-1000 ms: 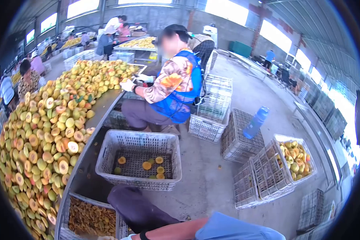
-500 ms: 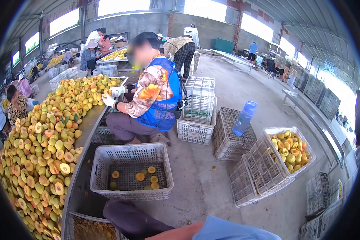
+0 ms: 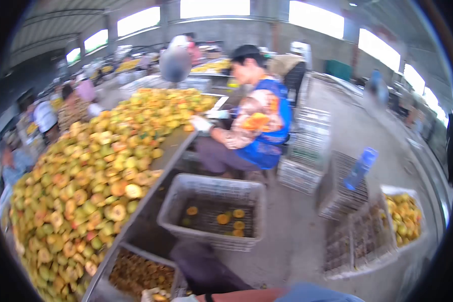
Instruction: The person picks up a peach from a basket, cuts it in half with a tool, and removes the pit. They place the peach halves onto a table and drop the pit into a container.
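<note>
At the bottom edge, my right hand [image 3: 186, 298] wears a pale glove with a dark band at the wrist, and is partly cut off by the frame. Yellow apricot halves [image 3: 159, 295] show at its fingers, which look closed on them. Just behind it sits a crate of brown scraps [image 3: 141, 272]. A big heap of apricots [image 3: 95, 186], many cut in half, covers the metal table [image 3: 173, 146] on the left. My left hand is out of view.
A pale plastic crate [image 3: 211, 236] holds several apricot halves. Beyond it, a co-worker [image 3: 259, 110] in gloves reaches to the heap. Stacked crates [image 3: 307, 146], a blue bottle [image 3: 360, 168] and a crate full of apricots [image 3: 403, 219] stand right. More people work behind.
My view has swung left, so the table, crates and co-worker sit further right in the picture. My right hand and more of the scrap crate now show at the bottom.
</note>
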The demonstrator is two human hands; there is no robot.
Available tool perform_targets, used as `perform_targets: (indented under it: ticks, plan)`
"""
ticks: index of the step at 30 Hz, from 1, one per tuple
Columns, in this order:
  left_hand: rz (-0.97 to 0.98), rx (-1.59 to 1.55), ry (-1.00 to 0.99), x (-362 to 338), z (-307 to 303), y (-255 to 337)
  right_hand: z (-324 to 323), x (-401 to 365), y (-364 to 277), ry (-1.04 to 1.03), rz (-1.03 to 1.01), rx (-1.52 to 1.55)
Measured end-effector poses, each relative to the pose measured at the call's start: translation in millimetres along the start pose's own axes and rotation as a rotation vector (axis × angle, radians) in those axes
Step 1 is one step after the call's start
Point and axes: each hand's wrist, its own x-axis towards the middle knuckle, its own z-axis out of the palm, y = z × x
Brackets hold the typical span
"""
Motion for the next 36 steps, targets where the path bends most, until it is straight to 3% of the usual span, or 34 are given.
perform_targets:
  ticks: [1, 2, 6, 10, 14, 16, 18, 20, 22, 23, 26, 28, 32, 36]
  plan:
    - [0.161, 0.188, -0.077, -4.4, 3.6, 7.6, 3.5, 1.3, -0.1, -0.026, 0.025, 0.033]
    - [0.174, 0.248, -0.03, -7.1, 8.0, 11.8, 5.5, 7.5, -1.0, -0.035, 0.062, 0.028]
    - [0.199, 0.255, -0.153, 3.2, -21.6, 3.5, 17.9, -4.4, -25.2, -0.113, 0.042, 0.08]
    - [0.068, 0.082, -0.184, 7.1, -34.9, 3.4, 20.5, 7.9, -25.9, -0.095, 0.08, -0.002]
    - [0.038, 0.11, -0.178, 13.6, -40.2, -2.3, 20.4, 11.1, -27.2, -0.104, 0.114, 0.055]
    - [0.055, 0.153, -0.164, 17.1, -37.7, 0.4, 15.6, 14.4, -24.1, -0.107, 0.127, 0.081]
    - [0.059, 0.479, -0.114, 18.5, -34.9, 1.9, 14.9, 16.7, -20.3, -0.109, 0.141, 0.112]
    - [0.119, 0.47, -0.058, 17.5, -35.2, -1.9, 14.4, 18.0, -19.9, -0.006, 0.13, -0.05]
    - [0.067, 0.493, -0.121, 12.1, -34.6, 6.6, 6.2, 21.7, -14.1, -0.032, 0.126, -0.145]
    - [-0.07, 0.519, -0.125, 12.8, -33.2, 10.9, 6.9, 23.5, -13.0, -0.005, 0.172, -0.155]
    - [-0.118, 0.574, -0.166, 22.4, -42.3, -0.4, 13.0, 27.0, -13.1, -0.017, 0.247, -0.143]
    - [-0.102, 0.539, -0.172, 20.4, -44.4, -2.0, 17.8, 25.0, -14.4, 0.016, 0.235, -0.144]
    - [-0.222, 0.209, 0.051, 20.3, -36.4, -13.1, 24.3, 24.9, -14.4, 0.088, 0.203, -0.173]
    - [-0.253, 0.21, 0.044, 12.5, -34.2, 2.2, 24.0, 20.7, -19.3, 0.006, 0.174, -0.122]
